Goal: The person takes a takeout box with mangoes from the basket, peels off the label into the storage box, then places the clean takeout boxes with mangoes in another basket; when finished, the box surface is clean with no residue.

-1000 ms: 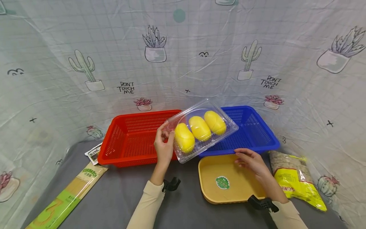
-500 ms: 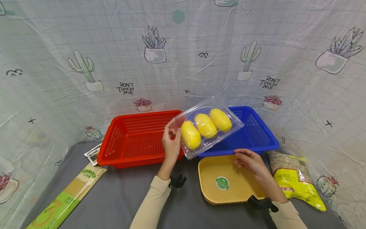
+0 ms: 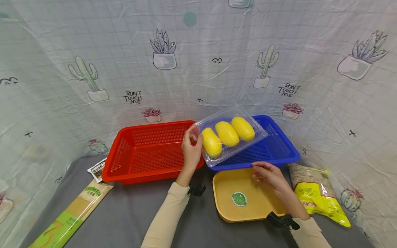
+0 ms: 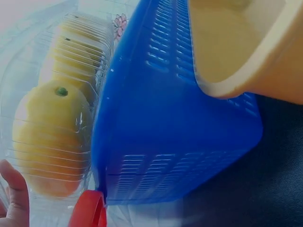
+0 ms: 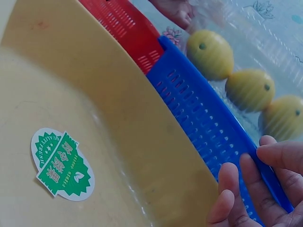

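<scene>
My left hand (image 3: 191, 148) pinches the left end of a clear plastic box (image 3: 227, 151) with three yellow mangoes (image 3: 227, 133) inside. The box is tilted and overlaps the blue basket (image 3: 273, 137) in the head view; in the left wrist view it is close beside the basket's rim. At the basket's front rim is my right hand (image 3: 269, 175), its thumb and fingers on either side of the edge in the right wrist view. Below that hand lies a tan tray (image 3: 226, 193) with a green sticker (image 5: 63, 163).
A red basket (image 3: 149, 175) stands left of the blue one. At far left lie a long green-ended packet (image 3: 72, 213) and a small white packet (image 3: 97, 169). A yellow-and-clear bag (image 3: 316, 193) rests at right. Behind hangs a patterned curtain (image 3: 198, 69).
My left hand has carried the mango box to the right and slightly away from me, further over the blue basket. My right hand has stayed at the rim.
</scene>
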The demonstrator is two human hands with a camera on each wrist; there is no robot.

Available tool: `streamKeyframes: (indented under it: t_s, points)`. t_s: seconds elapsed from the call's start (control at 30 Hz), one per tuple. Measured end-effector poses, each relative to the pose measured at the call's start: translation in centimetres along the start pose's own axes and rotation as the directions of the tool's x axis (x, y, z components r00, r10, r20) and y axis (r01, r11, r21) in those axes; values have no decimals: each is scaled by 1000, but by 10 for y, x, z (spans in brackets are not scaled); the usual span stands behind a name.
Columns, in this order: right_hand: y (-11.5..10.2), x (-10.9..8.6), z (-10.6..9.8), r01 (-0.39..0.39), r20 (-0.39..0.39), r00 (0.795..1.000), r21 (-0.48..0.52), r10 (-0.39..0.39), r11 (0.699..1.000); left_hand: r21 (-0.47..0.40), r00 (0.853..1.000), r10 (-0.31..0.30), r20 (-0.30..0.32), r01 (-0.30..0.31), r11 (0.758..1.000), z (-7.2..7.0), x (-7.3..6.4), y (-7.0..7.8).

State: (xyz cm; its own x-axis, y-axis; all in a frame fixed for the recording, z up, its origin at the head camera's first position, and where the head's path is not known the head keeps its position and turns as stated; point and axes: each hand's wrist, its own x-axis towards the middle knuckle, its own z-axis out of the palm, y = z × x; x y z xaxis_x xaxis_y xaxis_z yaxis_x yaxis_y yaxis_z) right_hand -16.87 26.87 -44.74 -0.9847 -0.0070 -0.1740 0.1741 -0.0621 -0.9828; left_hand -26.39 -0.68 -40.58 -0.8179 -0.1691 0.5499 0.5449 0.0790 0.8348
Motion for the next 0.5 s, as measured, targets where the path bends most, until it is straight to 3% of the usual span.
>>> streamKeyframes:
  t_s: [0.17,0.5]
  points:
    - [1,1,-2,2,3,1000,2,-2,1000,-1,1000,6,25,-6,1000,10,7,-16]
    - [-1,1,-4,-1,1,1000,2,1,1000,100,995,-24,96,14,995,31,17,-21]
